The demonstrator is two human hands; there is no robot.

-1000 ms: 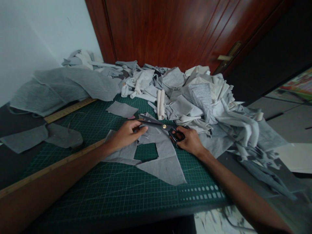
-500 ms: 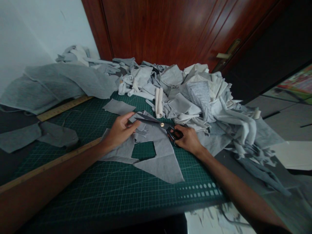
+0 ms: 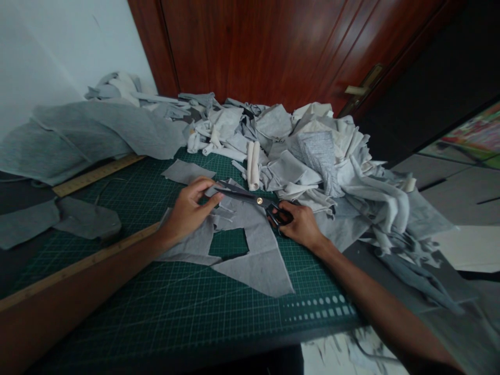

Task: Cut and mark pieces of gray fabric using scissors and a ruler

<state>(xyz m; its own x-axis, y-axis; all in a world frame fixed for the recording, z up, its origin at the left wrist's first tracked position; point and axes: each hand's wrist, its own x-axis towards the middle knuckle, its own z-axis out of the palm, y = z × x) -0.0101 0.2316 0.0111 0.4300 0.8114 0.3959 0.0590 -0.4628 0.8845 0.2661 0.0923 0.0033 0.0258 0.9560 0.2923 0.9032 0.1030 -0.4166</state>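
My right hand (image 3: 299,223) is closed round the black handles of a pair of scissors (image 3: 250,197). Their blades point left, slightly parted, with the tips close to my left thumb. My left hand (image 3: 193,205) pinches the end of a grey fabric piece (image 3: 230,200) between thumb and fingers, close to the blade tips. That fabric runs under the blades. Below it, more cut grey fabric (image 3: 260,265) lies flat around a gap where the green cutting mat (image 3: 230,242) shows. A loose grey scrap (image 3: 187,172) lies just beyond my left hand.
A large heap of grey and off-white fabric scraps (image 3: 312,151) spreads along the back and right. Grey cloth (image 3: 97,127) is bunched at the left over a wooden ruler (image 3: 97,174). Another ruler (image 3: 97,255) lies under my left forearm. A wooden door (image 3: 250,47) stands behind.
The scissor blades have parted slightly more near their tips. Both hands keep their grips in nearly the same place, and the whole view has shifted a little.
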